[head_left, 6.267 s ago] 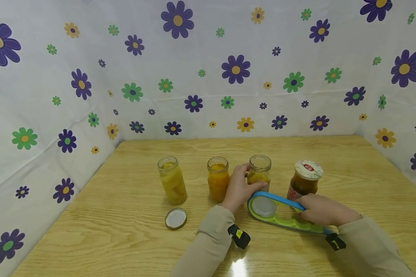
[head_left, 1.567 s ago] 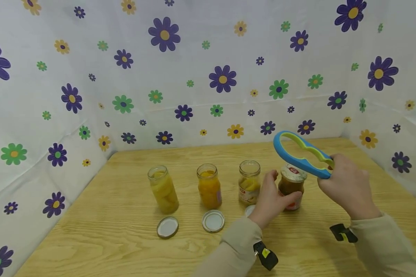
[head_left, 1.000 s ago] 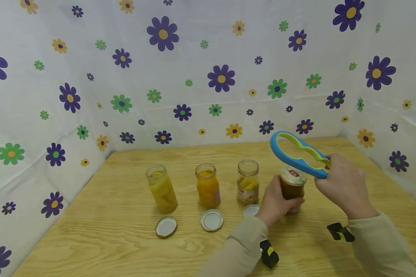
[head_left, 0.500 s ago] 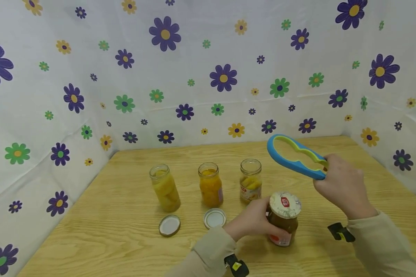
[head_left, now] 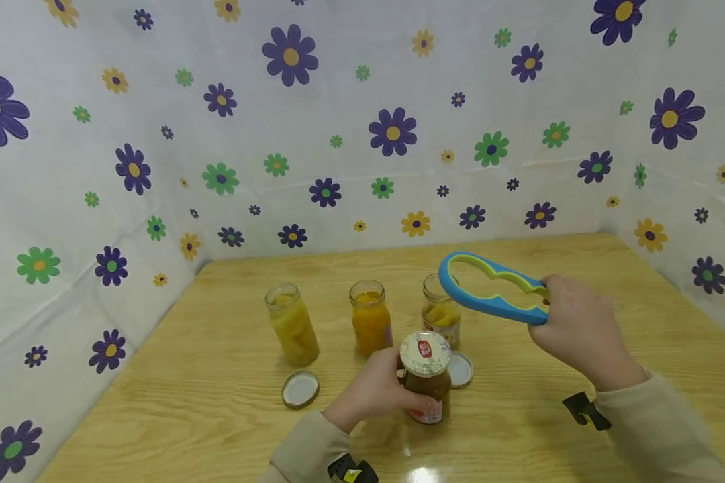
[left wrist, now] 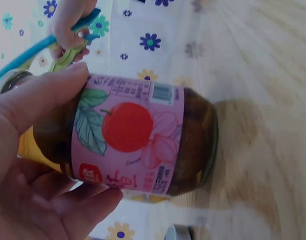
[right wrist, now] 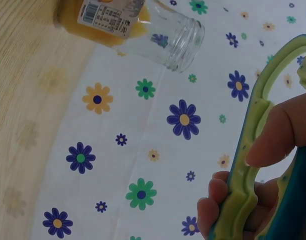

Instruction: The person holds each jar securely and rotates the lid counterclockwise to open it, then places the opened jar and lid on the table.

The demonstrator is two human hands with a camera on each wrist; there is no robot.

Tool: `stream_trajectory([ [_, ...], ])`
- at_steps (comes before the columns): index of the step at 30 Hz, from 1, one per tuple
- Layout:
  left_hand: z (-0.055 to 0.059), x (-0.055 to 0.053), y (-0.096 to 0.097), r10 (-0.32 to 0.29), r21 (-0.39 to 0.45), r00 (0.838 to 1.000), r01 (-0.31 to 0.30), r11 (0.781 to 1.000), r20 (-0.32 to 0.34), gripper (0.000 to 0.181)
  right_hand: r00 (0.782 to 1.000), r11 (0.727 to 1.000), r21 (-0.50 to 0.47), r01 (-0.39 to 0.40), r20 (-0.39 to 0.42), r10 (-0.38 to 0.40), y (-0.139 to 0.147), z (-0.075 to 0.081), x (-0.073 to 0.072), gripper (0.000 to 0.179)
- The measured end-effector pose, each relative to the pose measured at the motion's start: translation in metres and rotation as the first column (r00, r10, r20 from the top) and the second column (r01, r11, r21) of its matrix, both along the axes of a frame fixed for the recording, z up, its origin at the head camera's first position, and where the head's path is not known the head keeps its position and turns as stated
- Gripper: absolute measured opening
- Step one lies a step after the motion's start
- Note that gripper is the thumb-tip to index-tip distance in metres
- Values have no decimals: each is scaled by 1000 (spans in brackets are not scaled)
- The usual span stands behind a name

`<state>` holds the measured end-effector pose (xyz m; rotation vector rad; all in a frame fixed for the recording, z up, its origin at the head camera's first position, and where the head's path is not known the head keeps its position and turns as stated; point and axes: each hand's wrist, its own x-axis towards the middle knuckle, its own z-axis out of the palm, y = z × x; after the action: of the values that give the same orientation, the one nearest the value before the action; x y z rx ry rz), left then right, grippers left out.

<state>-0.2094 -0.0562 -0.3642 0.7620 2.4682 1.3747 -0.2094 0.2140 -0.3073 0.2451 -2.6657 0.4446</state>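
In the head view my left hand point(head_left: 377, 389) grips a lidded glass jar point(head_left: 429, 386) with brown contents, thumb across its front. Its white lid point(head_left: 425, 353) carries a red mark. The left wrist view shows the jar's pink label point(left wrist: 128, 130) with a red fruit, and the jar's base close to the wood. My right hand point(head_left: 583, 332) holds a blue and green jar opener point(head_left: 489, 307) by its handle end, raised right of the jar. Its loop overlaps an uncovered jar point(head_left: 441, 316) in the head view.
Two more uncovered jars, one pale yellow point(head_left: 296, 332) and one orange point(head_left: 371, 325), stand left on the wooden table point(head_left: 187, 376). A loose lid point(head_left: 300, 389) lies before the left jar, another lid point(head_left: 461, 370) right of the held jar. A flowered cloth point(head_left: 338, 107) hangs behind.
My left hand has taken the lidded jar from the far right and brought it left and nearer. The opener, earlier low with a lid inside its loop, is now raised with the loop bare, drifting left.
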Motion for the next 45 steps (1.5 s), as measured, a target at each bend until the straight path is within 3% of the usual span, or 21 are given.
stream_trajectory([
  [2,-1,-1,-4,44,-1,998,-44,999,-33,61,999,998,44,-35,-11,35,-7,-1,2,44],
  [7,-3,-2,-10,106,6,994,-106,994,-39,60,995,987,130,-95,-9,97,-26,-4,10,42],
  [15,-5,-2,-9,95,25,990,-93,995,-107,63,985,964,217,-153,-44,166,-48,-14,20,43],
  [22,-4,-2,-9,98,57,991,-93,994,-87,64,984,961,241,-135,-85,160,-52,-21,21,40],
  [41,-6,-1,-10,94,75,993,-88,993,-68,64,985,950,287,-125,-79,153,-58,-28,17,38],
  [45,-7,-2,-11,91,79,994,-87,993,-58,64,978,945,300,-128,-118,170,-57,-29,16,34],
])
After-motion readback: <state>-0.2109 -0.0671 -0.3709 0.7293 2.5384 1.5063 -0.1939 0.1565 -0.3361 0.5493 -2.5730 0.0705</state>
